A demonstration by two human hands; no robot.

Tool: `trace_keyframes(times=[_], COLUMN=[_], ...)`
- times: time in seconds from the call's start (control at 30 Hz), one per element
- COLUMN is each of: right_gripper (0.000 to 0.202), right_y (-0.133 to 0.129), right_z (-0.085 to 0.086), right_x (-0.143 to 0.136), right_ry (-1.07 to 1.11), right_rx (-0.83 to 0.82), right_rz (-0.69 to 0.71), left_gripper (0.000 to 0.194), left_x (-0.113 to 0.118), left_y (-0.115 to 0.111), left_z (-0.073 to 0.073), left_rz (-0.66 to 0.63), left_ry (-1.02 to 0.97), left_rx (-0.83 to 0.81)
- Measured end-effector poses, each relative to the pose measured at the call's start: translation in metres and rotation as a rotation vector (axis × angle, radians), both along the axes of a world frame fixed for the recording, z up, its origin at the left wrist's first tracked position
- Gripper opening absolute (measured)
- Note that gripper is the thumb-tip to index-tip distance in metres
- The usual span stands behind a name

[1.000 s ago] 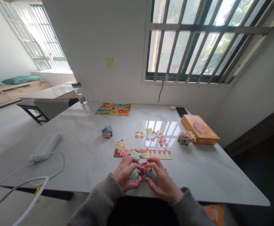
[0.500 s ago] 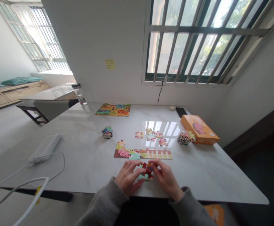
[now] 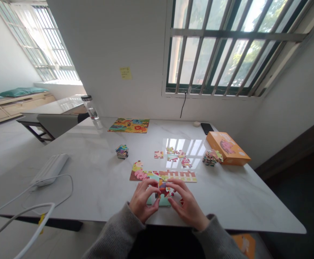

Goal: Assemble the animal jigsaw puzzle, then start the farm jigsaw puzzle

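Observation:
Several joined puzzle pieces (image 3: 163, 187) in red, orange and mint green are between my two hands, just in front of the strip of assembled puzzle (image 3: 182, 176). My left hand (image 3: 144, 200) is curled, its thumb and fingertips gripping the left side of these pieces. On their right side, the bent fingers and thumb of my right hand (image 3: 187, 204) hold the edge. A small red piece (image 3: 182, 201) shows partly beneath my right hand. Beyond the strip lie several loose puzzle pieces (image 3: 172, 157). My fingers cover parts of the held pieces.
A stack of pieces (image 3: 122, 151) stands left, another stack (image 3: 211, 157) right beside an orange box (image 3: 228, 148). A picture board (image 3: 130, 125), bottle (image 3: 90, 108) and phone (image 3: 207, 128) are at the back. A white power strip (image 3: 51, 169) with cables lies left.
Both hands have shifted slightly, the left one leftward. The joined pieces between them have moved left and a little nearer the strip, and a red piece now shows beneath my right hand.

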State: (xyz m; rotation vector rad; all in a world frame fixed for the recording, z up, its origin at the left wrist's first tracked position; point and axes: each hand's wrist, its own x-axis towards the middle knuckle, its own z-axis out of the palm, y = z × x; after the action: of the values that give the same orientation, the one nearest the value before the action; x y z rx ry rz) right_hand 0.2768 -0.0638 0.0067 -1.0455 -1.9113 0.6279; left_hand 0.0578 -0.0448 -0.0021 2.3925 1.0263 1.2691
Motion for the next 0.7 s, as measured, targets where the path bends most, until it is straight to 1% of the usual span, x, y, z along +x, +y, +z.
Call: trace_keyframes(times=[0.07, 0.3, 0.4, 0.47, 0.53, 0.57, 0.63, 0.7], right_gripper=[0.041, 0.038, 0.039, 0.038, 0.036, 0.035, 0.034, 0.032], right_y=[0.000, 0.004, 0.005, 0.006, 0.006, 0.006, 0.006, 0.006], right_z=[-0.002, -0.008, -0.010, -0.011, -0.011, -0.011, -0.010, -0.009], right_x=[0.000, -0.001, -0.002, -0.003, -0.003, -0.003, -0.003, -0.003], right_ry=[-0.026, -0.041, -0.072, -0.097, -0.115, -0.120, -0.127, -0.139], right_rx=[0.005, 0.049, 0.066, 0.066, 0.057, 0.053, 0.049, 0.049], right_rz=[0.020, 0.011, -0.009, -0.008, -0.001, 0.000, 0.000, -0.001], left_gripper=[0.029, 0.030, 0.040, 0.044, 0.041, 0.036, 0.027, 0.024], left_x=[-0.001, 0.000, -0.007, -0.017, -0.032, -0.041, -0.058, -0.073], left_y=[0.000, 0.002, 0.001, 0.005, 0.017, 0.027, 0.052, 0.079], left_z=[0.000, -0.001, -0.002, 0.001, 0.005, 0.007, 0.009, 0.006], left_rz=[-0.004, -0.032, -0.055, -0.039, 0.014, 0.047, 0.075, 0.130], left_ry=[-0.001, 0.000, 0.023, 0.043, 0.059, 0.073, 0.129, 0.153], left_rx=[0.003, -0.002, -0.030, -0.031, -0.027, -0.032, -0.066, -0.047])
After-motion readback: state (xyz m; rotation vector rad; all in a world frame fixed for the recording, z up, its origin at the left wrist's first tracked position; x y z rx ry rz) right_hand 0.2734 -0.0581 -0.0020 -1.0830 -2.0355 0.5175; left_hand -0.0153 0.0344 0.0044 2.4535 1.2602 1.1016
